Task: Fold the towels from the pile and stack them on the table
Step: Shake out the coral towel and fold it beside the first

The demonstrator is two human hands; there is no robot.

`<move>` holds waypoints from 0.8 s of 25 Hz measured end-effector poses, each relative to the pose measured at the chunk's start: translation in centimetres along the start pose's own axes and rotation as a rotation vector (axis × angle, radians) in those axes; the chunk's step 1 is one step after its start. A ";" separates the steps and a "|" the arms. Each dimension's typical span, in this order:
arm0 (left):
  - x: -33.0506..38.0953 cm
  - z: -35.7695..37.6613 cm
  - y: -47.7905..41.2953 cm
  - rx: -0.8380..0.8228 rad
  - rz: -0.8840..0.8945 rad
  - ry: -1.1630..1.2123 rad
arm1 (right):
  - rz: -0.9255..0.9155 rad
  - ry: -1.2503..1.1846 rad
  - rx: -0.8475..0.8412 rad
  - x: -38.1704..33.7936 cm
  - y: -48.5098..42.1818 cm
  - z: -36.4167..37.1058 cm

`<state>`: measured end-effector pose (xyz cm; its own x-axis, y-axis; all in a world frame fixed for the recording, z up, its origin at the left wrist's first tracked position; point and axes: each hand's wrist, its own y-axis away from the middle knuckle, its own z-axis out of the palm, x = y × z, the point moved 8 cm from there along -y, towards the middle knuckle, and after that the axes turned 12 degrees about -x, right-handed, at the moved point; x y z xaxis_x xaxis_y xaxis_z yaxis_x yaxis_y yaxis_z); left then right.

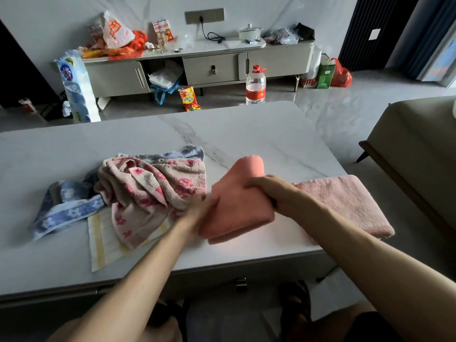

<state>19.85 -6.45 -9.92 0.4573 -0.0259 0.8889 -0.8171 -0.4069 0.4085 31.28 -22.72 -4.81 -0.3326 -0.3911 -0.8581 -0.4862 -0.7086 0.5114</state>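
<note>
A home living room; low media cabinet (209, 67), sofa (419, 144), marble table (222, 127).

Dim room for us, cool grey light, and what brightness we had came from the window (441, 53) at far right. The table (222, 129) gave back a soft sheen, with a pink glow under the salmon towel (237, 203). We got the left hand (199, 214) smeared by motion blur, the right hand (269, 191) crisp. Wide-angle bend curved the edges, and below the tabletop we had deep shadow.
</note>
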 end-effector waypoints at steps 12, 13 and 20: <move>7.5 12.9 4.4 -0.112 0.144 0.198 | -0.030 0.494 0.416 1.2 11.1 -13.5; 8.7 14.6 3.9 -0.092 0.184 0.154 | -0.056 0.450 0.449 1.2 11.7 -15.3; 11.3 22.6 0.0 0.027 0.210 -0.222 | -0.080 0.644 0.563 1.6 11.0 -23.5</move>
<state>32.91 -27.41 -4.59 0.3473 -0.3093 0.8853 -0.8936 -0.3954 0.2124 44.37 -44.95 -1.65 0.1605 -0.7302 -0.6641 -0.8739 -0.4179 0.2482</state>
